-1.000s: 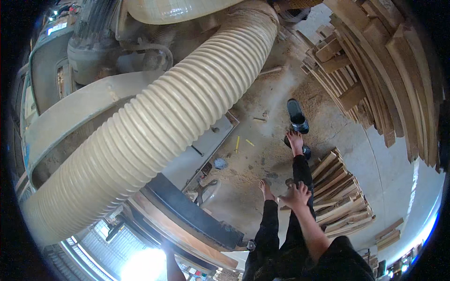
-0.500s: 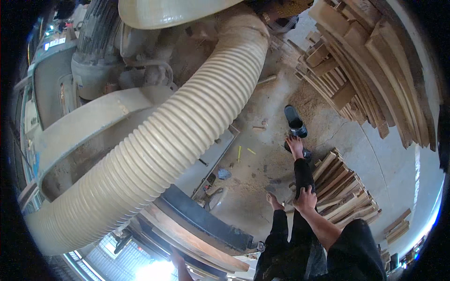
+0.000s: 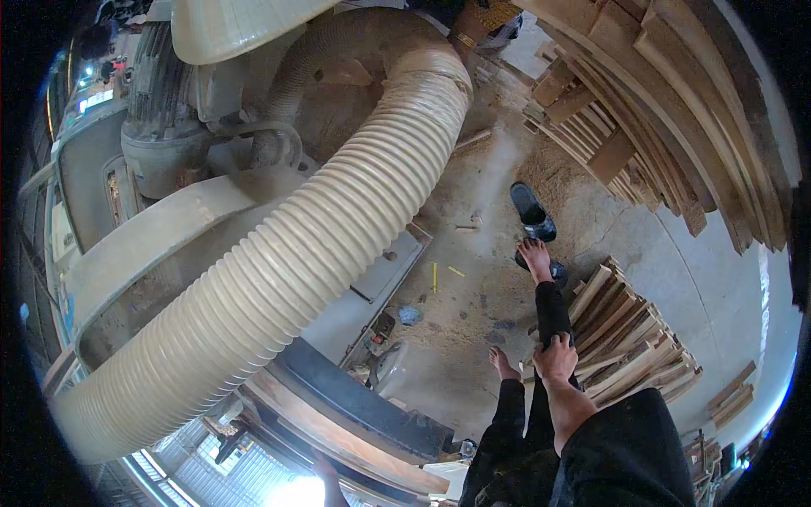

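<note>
My right hand (image 3: pixel 556 359) rests on the black trouser leg (image 3: pixel 553 314) at the knee, its fingers curled round the cloth. At the lower edge part of my left hand (image 3: pixel 327 475) shows beside the curved wooden edge (image 3: pixel 355 452) of a workbench or machine. Glare washes over it, and its fingers cannot be made out. My bare feet are on the dusty floor side, one at a black slipper (image 3: pixel 553 272), with another black slipper (image 3: pixel 532 211) just beyond it.
A thick ribbed cream hose (image 3: pixel 296 245) crosses from lower left to upper middle, over a dusty machine (image 3: pixel 160 160). Curved wooden boards (image 3: pixel 667 101) are stacked at upper right. A pile of wood strips (image 3: pixel 629 338) lies right of my leg. Sawdust and scraps cover the floor (image 3: pixel 456 338).
The whole view has shifted slightly, with the hose sitting a little further left. My right hand stays on the knee. My left hand stays near the lower edge.
</note>
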`<state>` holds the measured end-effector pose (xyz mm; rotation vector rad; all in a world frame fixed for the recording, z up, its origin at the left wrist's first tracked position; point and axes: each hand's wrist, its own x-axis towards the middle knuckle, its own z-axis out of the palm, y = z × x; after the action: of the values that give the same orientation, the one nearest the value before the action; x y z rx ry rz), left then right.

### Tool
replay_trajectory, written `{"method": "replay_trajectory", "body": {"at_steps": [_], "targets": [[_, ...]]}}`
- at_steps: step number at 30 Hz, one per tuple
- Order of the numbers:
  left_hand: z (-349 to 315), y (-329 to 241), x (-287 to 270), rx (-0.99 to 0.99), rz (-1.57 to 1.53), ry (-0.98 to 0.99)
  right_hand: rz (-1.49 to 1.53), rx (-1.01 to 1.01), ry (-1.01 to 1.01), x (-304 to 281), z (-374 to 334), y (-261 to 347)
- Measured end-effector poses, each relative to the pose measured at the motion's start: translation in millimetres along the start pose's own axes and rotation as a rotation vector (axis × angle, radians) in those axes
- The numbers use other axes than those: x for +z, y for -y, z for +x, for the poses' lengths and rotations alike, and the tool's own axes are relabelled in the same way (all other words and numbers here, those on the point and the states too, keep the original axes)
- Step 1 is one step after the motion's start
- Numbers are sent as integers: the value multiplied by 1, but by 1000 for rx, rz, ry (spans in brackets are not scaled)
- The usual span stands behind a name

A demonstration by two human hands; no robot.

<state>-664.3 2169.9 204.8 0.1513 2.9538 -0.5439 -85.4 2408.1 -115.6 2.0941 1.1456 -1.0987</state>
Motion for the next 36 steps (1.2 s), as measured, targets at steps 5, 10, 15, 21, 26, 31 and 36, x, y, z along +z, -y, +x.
{"method": "replay_trajectory", "body": {"at_steps": [5, 10, 15, 21, 26, 31, 36], "targets": [[-6, -6, 5, -119, -73, -55, -1, -2, -44, 7, 3, -1], [-14, -17, 1, -186, 152, -90, -20, 3, -26, 15, 3, -3], [-23, -27, -8, -126, 206, -17, -25, 3, -81, 19, 2, -4], [-44, -39, -4, -131, 203, -190, -17, -52, -144, 21, -2, -3], [-47, -44, -6, -197, 245, -194, 22, 12, -109, 29, -7, -2], [-45, -38, -5, -231, 213, -165, -35, -56, -164, 32, -10, -5], [-54, -43, -3, -174, 243, -233, 18, 9, -92, 24, -12, -5]]}}
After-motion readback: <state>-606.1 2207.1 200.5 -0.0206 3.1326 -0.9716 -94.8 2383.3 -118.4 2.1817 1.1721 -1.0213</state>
